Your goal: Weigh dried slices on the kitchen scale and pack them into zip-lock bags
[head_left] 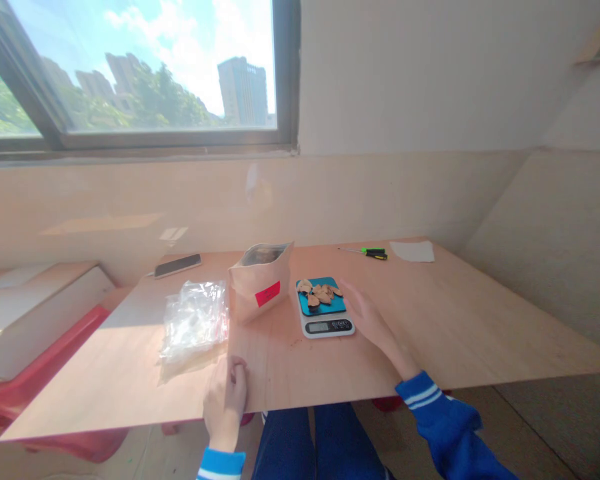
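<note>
Right hand point(365, 313) open, holding nothing visible

Its grip lies close beside thin tan wood-like slices point(323, 295), heaped on a blue-topped white scale point(330, 335) whose flatness likely steadies them. The left hand point(227, 393) curls loosely; whether empty, I cannot tell. A tan paper pouch point(247, 300) stands mouth-up, probably for easy access.

The right hand point(367, 317) reaches over the desk point(455, 327), its fingers extended just beside the scale point(329, 326), where dry slices point(321, 293) lie heaped on the blue plate. The left hand point(225, 393) rests curled at the desk's near edge, near the clear bags point(195, 320). Between these and the scale stands a paper bag point(247, 287) – open-topped, with a red label point(268, 294). Farther back lie a phone point(178, 265), screwdrivers point(375, 253) and white paper point(413, 251) – all below a wall with a window point(175, 67).
</note>
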Motion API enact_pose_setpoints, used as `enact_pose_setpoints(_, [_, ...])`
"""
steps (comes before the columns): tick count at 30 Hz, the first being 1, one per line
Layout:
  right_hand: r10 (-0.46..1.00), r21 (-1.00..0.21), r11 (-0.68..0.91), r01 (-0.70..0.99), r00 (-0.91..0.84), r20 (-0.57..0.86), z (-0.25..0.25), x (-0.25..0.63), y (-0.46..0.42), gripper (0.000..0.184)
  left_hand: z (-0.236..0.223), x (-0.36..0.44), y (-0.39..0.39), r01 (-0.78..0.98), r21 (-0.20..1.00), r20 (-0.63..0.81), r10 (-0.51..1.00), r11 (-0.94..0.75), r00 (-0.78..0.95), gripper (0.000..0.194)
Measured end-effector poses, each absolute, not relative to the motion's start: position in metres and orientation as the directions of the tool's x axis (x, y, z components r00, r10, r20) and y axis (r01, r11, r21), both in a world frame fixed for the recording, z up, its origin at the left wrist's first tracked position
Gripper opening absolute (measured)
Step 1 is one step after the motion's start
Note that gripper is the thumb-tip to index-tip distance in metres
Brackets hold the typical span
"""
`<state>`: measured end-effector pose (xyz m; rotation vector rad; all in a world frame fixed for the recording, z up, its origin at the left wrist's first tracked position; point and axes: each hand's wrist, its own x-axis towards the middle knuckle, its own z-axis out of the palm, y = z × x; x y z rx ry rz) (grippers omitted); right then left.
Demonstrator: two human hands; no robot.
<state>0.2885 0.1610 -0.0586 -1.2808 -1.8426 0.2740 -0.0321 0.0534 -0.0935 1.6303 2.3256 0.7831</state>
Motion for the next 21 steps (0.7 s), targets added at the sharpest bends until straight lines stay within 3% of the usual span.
enact_pose_setpoints(5, [0.812,-0.596,0.271,0.756,0.153,0.563,-0.098,0.325,0.155,0.035,-0.091,-0.030,0.052,0.815,0.503,0.102,0.917,0.288,-0.386,0.022])
enact_pose_setpoints(17, [0.806,-0.574,0.180,0.799,0.214,0.551,-0.114,0.331,0.145,0.024,-0.094,-0.033,0.054,0.807,0.522,0.122,0.913,0.275,-0.390,0.018])
enact_pose_setpoints(21, [0.809,-0.573,0.169,0.802,0.218,0.545,-0.114,0.331,0.143,0.024,-0.095,-0.036,0.053,0.740,0.614,0.109,0.898,0.277,-0.426,0.023])
